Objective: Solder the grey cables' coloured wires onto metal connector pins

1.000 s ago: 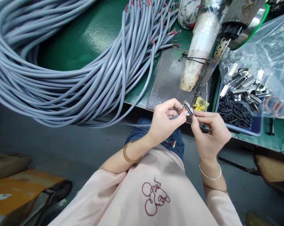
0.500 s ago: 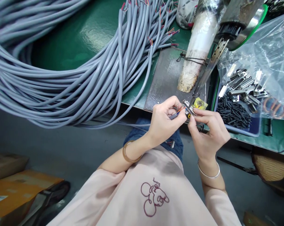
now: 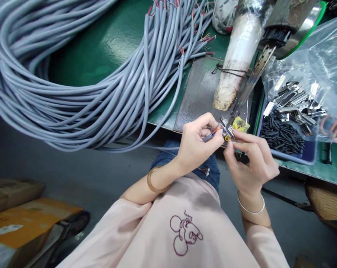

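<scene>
Two hands meet at the counter's (image 3: 79, 70) front edge: the left hand (image 3: 200, 139) pinches a grey cable end (image 3: 208, 138), coloured wires (image 3: 215, 131) reaching toward a small connector (image 3: 230, 131); the right hand's (image 3: 250, 160) fingertips stand at its lower end, whether gripping I cannot tell. With the soldering iron (image 3: 239, 100) just beside, a slip could burn skin or insulation; a tug on the cable could skew a wire. The connector's long axis slants from upper left to lower right, one long side facing the left hand.

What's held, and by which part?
Left hand pinches a round grey cable near its coloured wires; whether the right hand grips the silvery metal connector is unclear.
</scene>
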The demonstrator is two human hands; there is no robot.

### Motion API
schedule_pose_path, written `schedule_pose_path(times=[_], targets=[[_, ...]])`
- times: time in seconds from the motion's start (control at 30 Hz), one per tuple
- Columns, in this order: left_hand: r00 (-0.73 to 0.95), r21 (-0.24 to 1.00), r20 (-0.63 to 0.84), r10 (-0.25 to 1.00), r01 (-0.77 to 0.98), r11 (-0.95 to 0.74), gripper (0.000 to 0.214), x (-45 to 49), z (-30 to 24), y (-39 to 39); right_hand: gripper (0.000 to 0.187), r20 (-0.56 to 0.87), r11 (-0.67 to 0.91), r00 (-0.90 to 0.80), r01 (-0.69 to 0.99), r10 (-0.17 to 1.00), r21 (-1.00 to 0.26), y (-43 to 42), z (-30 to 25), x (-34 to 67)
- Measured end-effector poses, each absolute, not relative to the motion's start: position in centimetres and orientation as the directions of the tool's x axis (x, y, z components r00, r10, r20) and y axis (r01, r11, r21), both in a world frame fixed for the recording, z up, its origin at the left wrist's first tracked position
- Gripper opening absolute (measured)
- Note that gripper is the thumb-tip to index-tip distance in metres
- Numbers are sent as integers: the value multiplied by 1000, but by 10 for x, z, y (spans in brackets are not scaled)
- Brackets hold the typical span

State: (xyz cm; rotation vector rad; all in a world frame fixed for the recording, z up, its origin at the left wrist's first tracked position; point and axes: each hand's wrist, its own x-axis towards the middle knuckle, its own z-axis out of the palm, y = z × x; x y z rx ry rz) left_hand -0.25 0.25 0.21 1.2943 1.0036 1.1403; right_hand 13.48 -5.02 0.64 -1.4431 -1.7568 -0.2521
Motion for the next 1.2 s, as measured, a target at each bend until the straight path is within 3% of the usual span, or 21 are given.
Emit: schedule_pose_path(times=[0.17, 0.3, 0.37, 0.5, 0.57, 0.63, 0.67, 0.73, 0.77, 0.87, 1.03, 1.2], targets=[[220, 998, 7, 975, -59, 7, 20, -5, -2, 3, 19, 687, 348, -92, 905, 721, -244, -54, -1, 140], [219, 997, -9, 976, -77, 27, 18, -6, -4, -1, 18, 684, 352, -98, 904, 723, -243, -56, -1, 139], [238, 992, -42, 970, -102, 67, 16, -10, -6, -6, 16, 645, 370, -85, 872, 759, -320, -60, 5, 138], [307, 971, -117, 945, -162, 173, 20, -27, -13, -14, 11, 537, 301, 159, 682, 829, -667, -69, 23, 151], [287, 948, -169, 943, -214, 236, 24, -39, -16, -14, 5, 655, 365, 272, 653, 705, -664, -70, 33, 164], [219, 913, -236, 947, -284, 293, 28, -51, -18, -10, 7, 841, 430, 283, 758, 462, -491, -67, 42, 177], [180, 899, -257, 950, -316, 303, 30, -55, -17, -6, 8, 904, 417, 201, 835, 378, -360, -63, 45, 182], [105, 890, -258, 960, -360, 279, 28, -63, -15, 2, 6, 889, 273, 53, 942, 454, -195, -51, 52, 187], [75, 893, -242, 967, -372, 252, 28, -65, -14, 7, 3, 850, 243, 37, 951, 526, -192, -43, 54, 188], [65, 915, -171, 983, -361, 182, 34, -67, -7, 21, 10, 653, 177, 62, 939, 755, -294, -12, 56, 187], [274, 972, -21, 962, -220, 84, 15, -58, 1, 44, 19, 508, 249, 15, 859, 861, -448, 44, 47, 195], [243, 986, 122, 962, -144, -89, 18, -45, 1, 68, 23, 344, 217, -44, 849, 938, -482, 70, 45, 201]])
